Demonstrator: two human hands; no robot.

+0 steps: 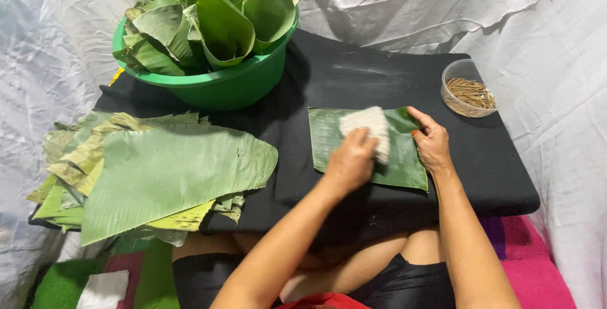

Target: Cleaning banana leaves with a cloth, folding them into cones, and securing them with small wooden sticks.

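Clamped on a white cloth [368,131], the left hand [349,162] presses it onto a cut banana leaf [398,157] near the tabletop's [354,75] front right edge; the right hand [432,145] lies flat, fingers spread, pinning the leaf's right side. Hard rubbing could split the leaf along its ribs. No labels show; a clear tub [466,88] of what look like thin sticks sits at the back right corner.

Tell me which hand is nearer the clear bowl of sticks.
Right. The right hand rests on the leaf piece's edge, just left of the bowl; the left hand is farther left.
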